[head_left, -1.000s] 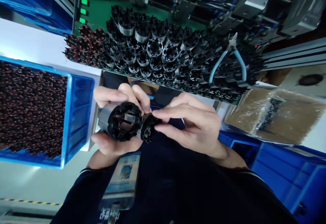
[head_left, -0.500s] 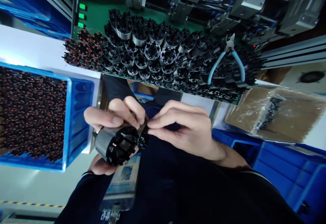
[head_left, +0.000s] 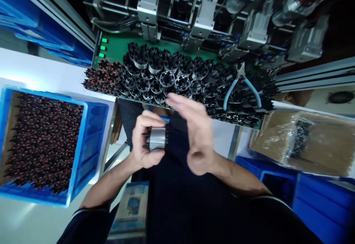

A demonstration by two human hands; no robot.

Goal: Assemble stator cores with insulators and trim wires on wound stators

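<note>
My left hand is wrapped round a silver-and-black cylindrical part, its fingers above and its thumb below. To the right, my right hand is raised with its palm facing the part and its fingers stretched out, blurred by motion. It does not touch the part. Beyond both hands, many similar black and silver rings are heaped on a green surface. Parts with copper windings lie at the left end of the heap. Pliers with light blue handles rest on top at the right.
A blue crate full of wound parts stands at the left. Machinery with metal blocks runs along the back. At the right are a plastic-wrapped brown package and blue bins. A badge hangs at the chest.
My right hand has moved off the part and opened. The part has turned sideways in my left hand, with its dark toothed end now facing right. The camera view has shifted.
</note>
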